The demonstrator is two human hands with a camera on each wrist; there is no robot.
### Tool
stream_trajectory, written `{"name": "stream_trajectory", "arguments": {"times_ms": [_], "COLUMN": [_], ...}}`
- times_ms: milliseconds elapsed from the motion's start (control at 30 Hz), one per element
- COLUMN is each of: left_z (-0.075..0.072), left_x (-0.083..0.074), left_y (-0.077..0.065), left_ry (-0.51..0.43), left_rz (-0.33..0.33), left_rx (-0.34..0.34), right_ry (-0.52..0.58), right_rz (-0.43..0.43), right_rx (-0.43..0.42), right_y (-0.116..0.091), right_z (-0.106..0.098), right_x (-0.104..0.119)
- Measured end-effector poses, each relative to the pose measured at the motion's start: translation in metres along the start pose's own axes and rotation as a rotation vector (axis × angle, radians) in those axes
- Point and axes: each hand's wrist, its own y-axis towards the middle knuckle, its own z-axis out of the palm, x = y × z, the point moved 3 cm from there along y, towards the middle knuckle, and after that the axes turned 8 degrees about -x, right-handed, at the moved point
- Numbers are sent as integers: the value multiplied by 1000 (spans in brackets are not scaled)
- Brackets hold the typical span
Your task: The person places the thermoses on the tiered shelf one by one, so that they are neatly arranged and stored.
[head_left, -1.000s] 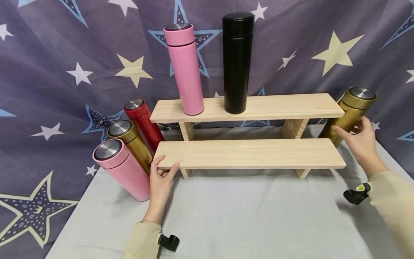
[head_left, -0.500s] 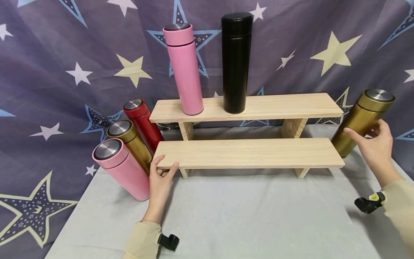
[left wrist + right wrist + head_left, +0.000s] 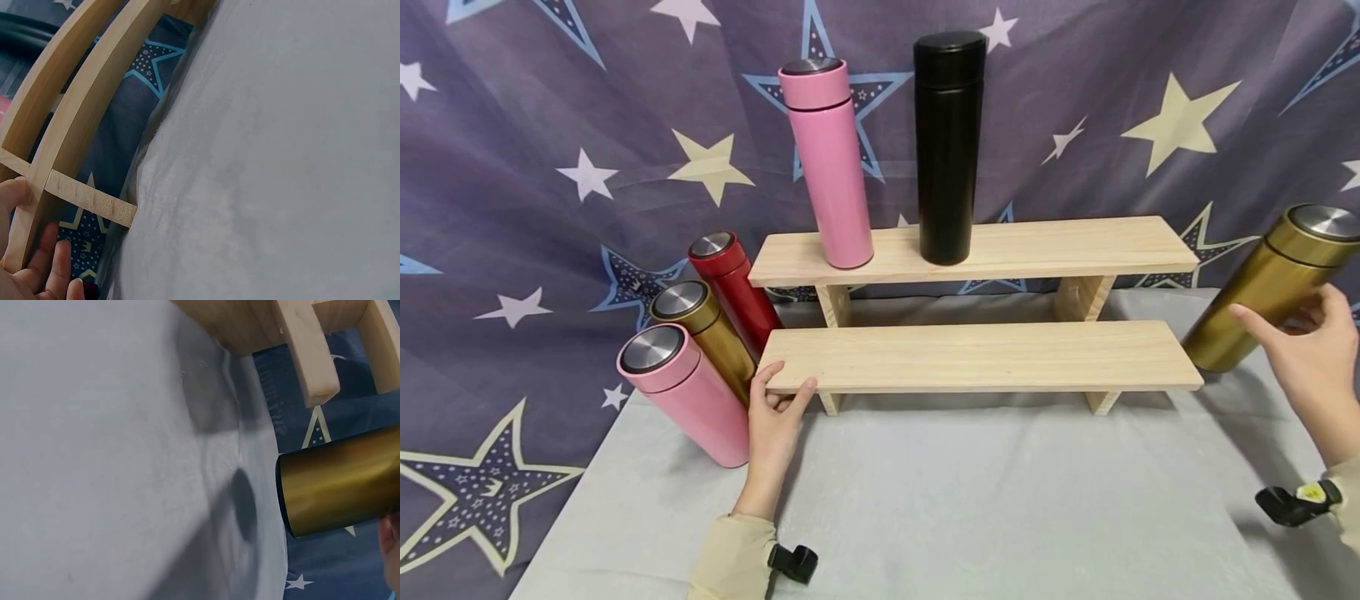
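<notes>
My right hand [image 3: 1315, 358] grips a gold thermos [image 3: 1262, 292] around its body, to the right of a two-tier wooden rack [image 3: 985, 357]. In the right wrist view the thermos [image 3: 340, 487] is tilted, its base apart from its shadow on the cloth. My left hand [image 3: 775, 425] holds the front left corner of the rack's lower board. The left wrist view has the hand's thumb and fingers [image 3: 57, 269] on either side of the board [image 3: 69, 137]. On the upper board stand a pink thermos [image 3: 829, 167] and a black thermos [image 3: 950, 158].
Left of the rack, a red thermos [image 3: 737, 287], another gold thermos [image 3: 707, 333] and another pink thermos [image 3: 692, 400] stand close together near my left hand. Grey cloth [image 3: 985, 500] covers the table. A star-patterned curtain [image 3: 647, 83] hangs behind and at the sides.
My right hand has carried the gold thermos to the right, away from the rack's right end. The left hand stays on the lower board, and the other thermoses have not moved.
</notes>
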Motion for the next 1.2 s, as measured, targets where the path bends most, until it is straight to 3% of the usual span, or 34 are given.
{"name": "stream_trajectory", "arguments": {"times_ms": [233, 467, 767, 967, 1100, 1200], "left_z": [1, 0, 1, 1, 1, 1], "left_x": [2, 3, 2, 1, 1, 0], "left_y": [0, 0, -1, 0, 0, 0], "left_ry": [-14, -5, -3, -6, -5, -4], "left_rz": [1, -1, 4, 6, 5, 4], "left_rx": [3, 0, 0, 5, 0, -3], "right_ry": [74, 41, 172, 161, 115, 147], "right_rz": [-66, -71, -155, -144, -168, -196], "right_rx": [1, 1, -16, 19, 35, 42], "right_y": [-8, -18, -31, -39, -45, -50], "right_z": [-11, -17, -27, -33, -36, -37], "right_x": [5, 8, 19, 27, 32, 37]}}
